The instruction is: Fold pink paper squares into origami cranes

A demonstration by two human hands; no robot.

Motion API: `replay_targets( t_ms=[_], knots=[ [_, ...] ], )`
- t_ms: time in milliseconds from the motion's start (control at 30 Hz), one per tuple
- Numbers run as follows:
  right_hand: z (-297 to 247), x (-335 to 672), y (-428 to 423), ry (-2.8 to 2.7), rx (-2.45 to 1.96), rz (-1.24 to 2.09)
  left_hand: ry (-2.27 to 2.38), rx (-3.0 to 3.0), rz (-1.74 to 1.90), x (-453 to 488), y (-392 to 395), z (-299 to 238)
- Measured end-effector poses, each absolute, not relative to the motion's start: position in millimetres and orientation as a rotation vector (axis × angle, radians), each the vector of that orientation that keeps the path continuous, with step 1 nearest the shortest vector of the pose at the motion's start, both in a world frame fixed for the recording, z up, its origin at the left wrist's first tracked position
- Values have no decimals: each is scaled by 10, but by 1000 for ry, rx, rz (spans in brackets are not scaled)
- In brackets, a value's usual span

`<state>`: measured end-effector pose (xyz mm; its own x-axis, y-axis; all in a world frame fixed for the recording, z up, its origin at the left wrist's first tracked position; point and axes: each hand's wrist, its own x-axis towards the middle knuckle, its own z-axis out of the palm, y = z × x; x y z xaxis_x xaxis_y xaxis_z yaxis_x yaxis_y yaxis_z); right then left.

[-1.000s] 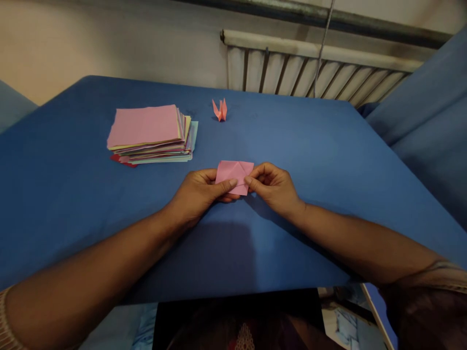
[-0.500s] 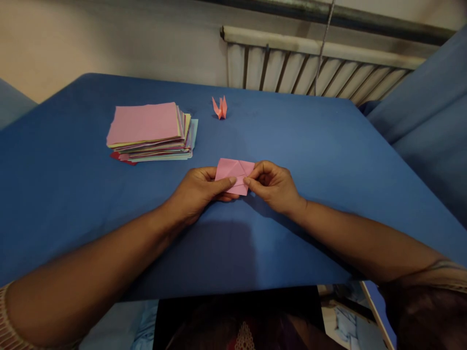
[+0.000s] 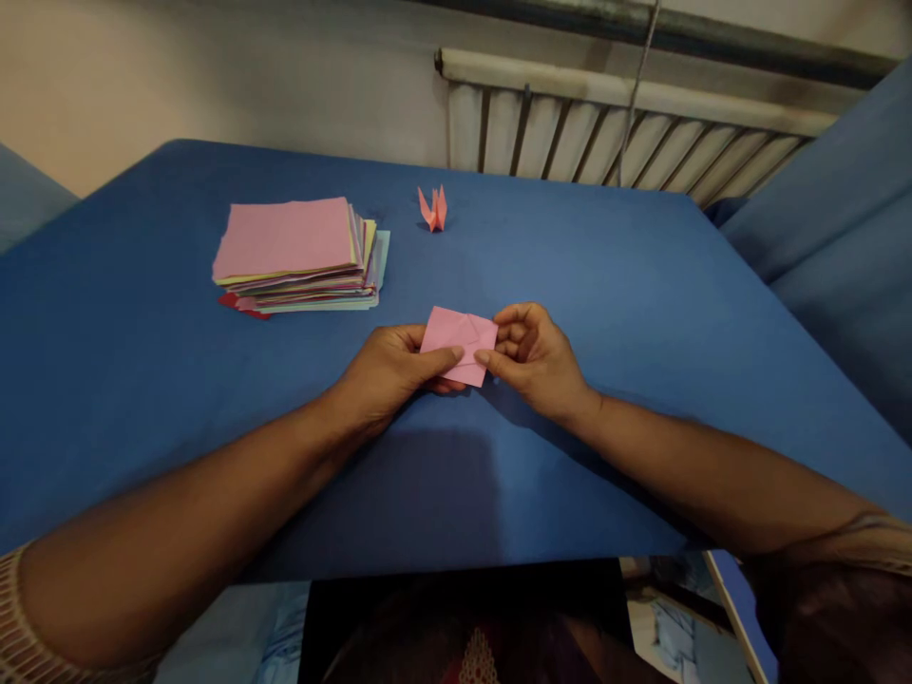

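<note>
A small pink folded paper [image 3: 451,330] with crease lines is held up over the blue table, between both hands. My left hand [image 3: 390,372] is closed on its left side, thumb on top and fingers underneath. At the right edge, my right hand [image 3: 536,359] pinches the paper with its thumb on the near face. Its other fingers curl behind the edge and are partly hidden. Farther back on the table stands a salmon-pink origami figure [image 3: 434,211] with pointed tips.
A thick stack of coloured paper [image 3: 289,239], pink on top, lies at the left of the blue-covered table [image 3: 598,275]. A red piece [image 3: 246,306] sticks out beneath it. Behind the table are a wall and a radiator [image 3: 548,128]. Blue cloth [image 3: 847,190] hangs at the right.
My right hand's index finger has lifted slightly and its fingers have spread a little behind the paper's right edge. The paper has tilted slightly. My left hand keeps the same hold.
</note>
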<state>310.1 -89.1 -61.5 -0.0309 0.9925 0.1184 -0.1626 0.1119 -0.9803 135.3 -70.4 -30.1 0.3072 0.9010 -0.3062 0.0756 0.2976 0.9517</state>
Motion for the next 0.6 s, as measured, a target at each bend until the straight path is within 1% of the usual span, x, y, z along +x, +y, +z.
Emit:
replay_targets(
  t_ms=[133,233,400,600],
  knots=[
    [-588,3095,-895,-1149,-1021,1425,1142,1198,698,1368,-721,-277],
    [-576,3107,-903,-1170,-1057,1479,1137,1279,647,1379,-745,-243],
    [-559,3146,-894,-1089,-1047,1338,1051,1287,668,1364,-760,-257],
    [-512,3148,-927,-1168,-1049,1216,1031,1306,708,1360,-766,-282]
  ],
)
